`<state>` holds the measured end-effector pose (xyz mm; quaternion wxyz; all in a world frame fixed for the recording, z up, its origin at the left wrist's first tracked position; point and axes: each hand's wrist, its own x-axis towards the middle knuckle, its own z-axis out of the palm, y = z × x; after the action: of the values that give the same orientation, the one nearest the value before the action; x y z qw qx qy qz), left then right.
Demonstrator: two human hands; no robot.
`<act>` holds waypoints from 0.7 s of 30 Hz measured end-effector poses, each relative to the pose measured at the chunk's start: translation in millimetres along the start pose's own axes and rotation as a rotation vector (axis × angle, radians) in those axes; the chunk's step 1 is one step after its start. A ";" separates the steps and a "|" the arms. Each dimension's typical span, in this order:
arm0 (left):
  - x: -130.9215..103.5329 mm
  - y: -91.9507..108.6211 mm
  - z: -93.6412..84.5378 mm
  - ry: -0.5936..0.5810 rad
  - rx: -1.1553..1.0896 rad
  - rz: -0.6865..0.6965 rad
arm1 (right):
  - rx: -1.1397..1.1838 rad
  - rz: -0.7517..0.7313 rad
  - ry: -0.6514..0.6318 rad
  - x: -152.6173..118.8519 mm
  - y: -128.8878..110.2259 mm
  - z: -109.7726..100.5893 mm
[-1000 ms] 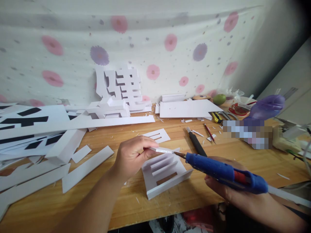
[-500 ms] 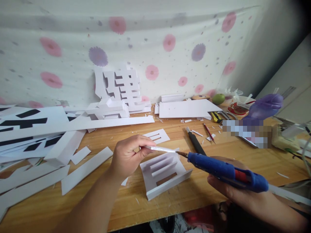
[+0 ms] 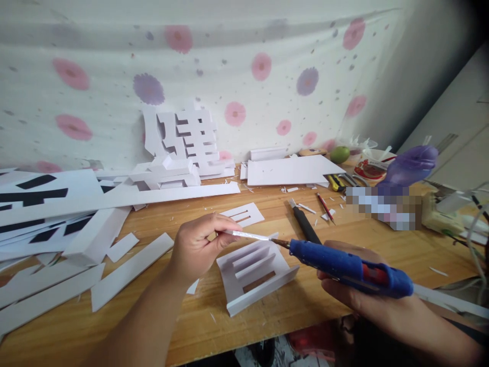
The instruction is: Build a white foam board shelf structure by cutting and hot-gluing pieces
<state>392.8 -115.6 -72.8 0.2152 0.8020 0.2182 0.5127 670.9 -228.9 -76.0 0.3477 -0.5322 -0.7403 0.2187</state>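
Note:
Between thumb and fingers, my left hand [image 3: 200,247] pinches one end of a thin white strip [image 3: 252,235]. My right hand [image 3: 362,290] is wrapped round a blue glue gun [image 3: 344,265], whose brown tip is at the strip's right end. Below them on the wooden table lies a white piece with raised walls and a slot [image 3: 235,293]. A flat white piece with narrow slots [image 3: 254,214] is just behind my left hand, which hides part of it.
White strips [image 3: 132,272] and black-printed sheets [image 3: 49,178] cover the left. A white cut-out structure [image 3: 208,137] stands against the curtain. A black-handled knife [image 3: 305,223], pencil [image 3: 326,208], white board [image 3: 292,171] and bowl [image 3: 369,165] lie behind and right.
The whole view has shifted slightly, moving most things a little to the left in the picture. Both hands keep their holds, with the glue gun's tip still at the strip's end.

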 end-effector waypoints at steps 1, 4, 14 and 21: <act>-0.1 0.0 -0.2 0.000 0.000 -0.002 | -0.005 -0.001 0.003 0.1 -0.6 0.1; 0.1 0.5 -0.7 -0.003 0.001 -0.010 | -0.005 0.000 -0.008 2.1 -2.2 0.3; 0.7 -1.0 -1.6 0.011 0.001 -0.013 | -0.010 -0.017 0.037 3.3 -3.8 -1.5; 1.4 -1.8 -2.5 0.018 -0.016 -0.002 | -0.038 -0.017 0.033 1.8 0.3 -4.3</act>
<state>390.8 -113.0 -71.8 0.2201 0.7953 0.2169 0.5215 673.9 -227.3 -72.8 0.3515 -0.5357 -0.7432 0.1929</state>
